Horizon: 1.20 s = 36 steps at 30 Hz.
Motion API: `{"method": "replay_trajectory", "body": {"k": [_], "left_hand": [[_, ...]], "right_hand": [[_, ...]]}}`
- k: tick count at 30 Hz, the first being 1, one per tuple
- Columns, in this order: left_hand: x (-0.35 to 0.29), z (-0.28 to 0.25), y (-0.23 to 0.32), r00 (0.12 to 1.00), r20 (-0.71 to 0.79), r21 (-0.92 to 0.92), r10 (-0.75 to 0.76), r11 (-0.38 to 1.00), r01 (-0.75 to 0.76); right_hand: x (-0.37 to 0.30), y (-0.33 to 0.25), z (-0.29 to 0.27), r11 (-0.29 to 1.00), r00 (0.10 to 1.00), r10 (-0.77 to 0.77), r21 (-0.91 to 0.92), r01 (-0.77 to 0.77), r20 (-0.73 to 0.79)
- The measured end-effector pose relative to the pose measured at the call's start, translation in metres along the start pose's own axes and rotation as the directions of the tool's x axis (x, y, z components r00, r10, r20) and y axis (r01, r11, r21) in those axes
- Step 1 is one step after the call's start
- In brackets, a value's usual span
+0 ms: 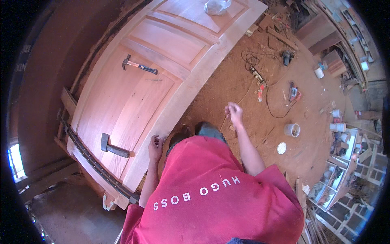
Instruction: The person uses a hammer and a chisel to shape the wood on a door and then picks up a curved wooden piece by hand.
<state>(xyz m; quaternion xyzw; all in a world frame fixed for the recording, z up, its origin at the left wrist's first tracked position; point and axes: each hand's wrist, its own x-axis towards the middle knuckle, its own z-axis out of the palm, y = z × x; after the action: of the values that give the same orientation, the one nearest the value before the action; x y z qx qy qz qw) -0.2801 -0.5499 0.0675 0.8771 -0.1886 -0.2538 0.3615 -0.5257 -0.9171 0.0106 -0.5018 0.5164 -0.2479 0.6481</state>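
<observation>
A large panelled wooden door (118, 95) lies flat to my left. My left hand (156, 145) is at its near edge, fingers loosely bent and apart, with nothing seen in them. Out over the dirt floor, clear of the door, my right hand (233, 112) is raised with its fingers curled together; whatever they hold, if anything, is too small to make out. On the door lie a claw hammer (140, 66), a thin, dark, pencil-like piece (153, 79) and a block-headed mallet (114, 149). A dark metal bar with holes (97, 162) runs along the door's near end.
A clear plastic bag (217, 7) sits on the door's far part. Across the dirt floor (243, 150) are a coiled cable (251, 61), a power tool (287, 58), a white bucket (291, 130) and a round white lid (281, 148). Wood offcuts and shelving (335, 185) line the right.
</observation>
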Motion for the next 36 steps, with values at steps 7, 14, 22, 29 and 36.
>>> {"method": "replay_trajectory", "body": {"k": [7,14,22,29,36], "left_hand": [[0.02,0.017,0.023,0.996,-0.074,0.121,0.059,0.991,-0.049],[0.018,0.084,0.02,0.867,-0.47,-0.088,-0.169,0.986,0.144],[0.014,0.209,0.105,0.592,-0.659,-0.016,-0.465,0.795,0.606],[-0.022,0.283,0.148,0.663,-0.374,0.005,-0.649,0.713,0.701],[0.002,0.272,0.178,0.565,-0.439,-0.107,-0.699,0.665,0.739]], "right_hand": [[0.136,-0.193,0.065,0.973,0.96,-0.225,-0.017,0.231,0.169],[0.378,-0.326,0.104,0.831,0.865,-0.469,-0.242,0.501,0.178],[0.627,-0.404,0.136,0.263,0.711,-0.584,-0.736,0.623,0.392],[0.741,-0.377,0.136,-0.032,0.668,-0.262,-0.698,0.715,0.697],[0.658,-0.366,0.153,-0.004,0.732,-0.256,-0.758,0.653,0.632]]}}
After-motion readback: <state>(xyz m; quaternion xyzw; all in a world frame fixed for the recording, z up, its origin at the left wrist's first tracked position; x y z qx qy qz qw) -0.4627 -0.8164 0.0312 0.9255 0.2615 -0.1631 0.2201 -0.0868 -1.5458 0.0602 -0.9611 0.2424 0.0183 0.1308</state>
